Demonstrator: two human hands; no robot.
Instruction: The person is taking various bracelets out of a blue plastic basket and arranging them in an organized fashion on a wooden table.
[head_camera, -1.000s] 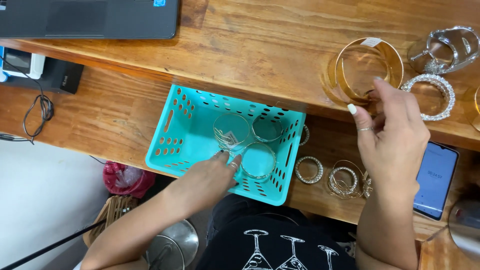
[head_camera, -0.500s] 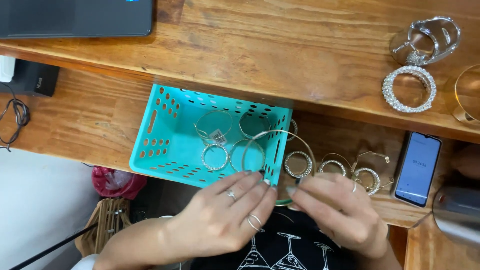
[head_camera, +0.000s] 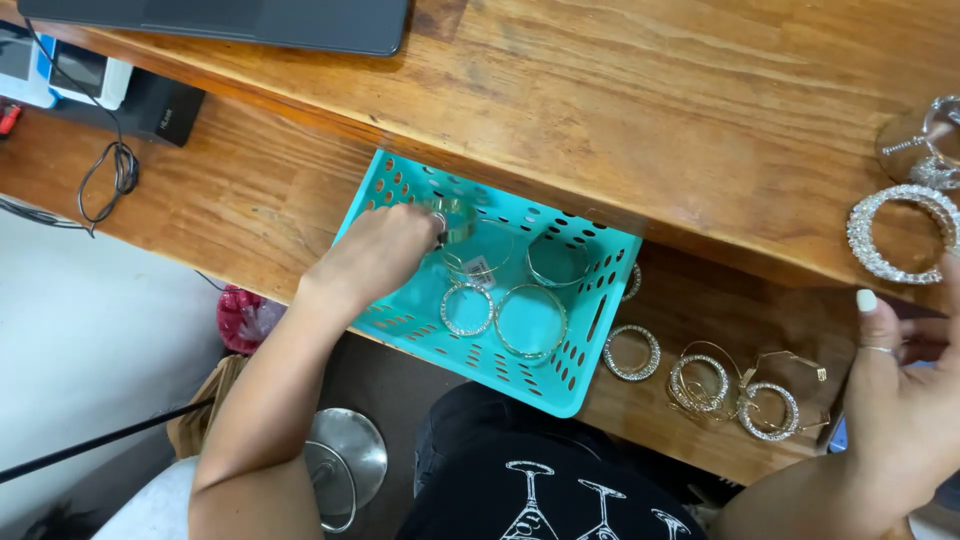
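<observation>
A turquoise perforated plastic basket (head_camera: 590, 335) sits on the lower wooden shelf, with several silver bangles inside. My left hand (head_camera: 385, 250) reaches into its near-left corner, fingers closed around a metal bangle (head_camera: 457, 218). A rhinestone ring bangle (head_camera: 467, 309) and a thin silver bangle (head_camera: 530, 322) lie on the basket floor. My right hand (head_camera: 900, 395) hovers at the right edge with fingers apart, holding nothing visible.
More sparkly bangles (head_camera: 700, 382) lie on the shelf right of the basket. A wide rhinestone cuff (head_camera: 895, 235) rests on the upper desk. A laptop (head_camera: 250, 20) is at the top, cables and a device (head_camera: 110, 90) at the left.
My hands came apart from the middle. The left hand went into the basket with a bangle, and the right hand drew back to the right edge.
</observation>
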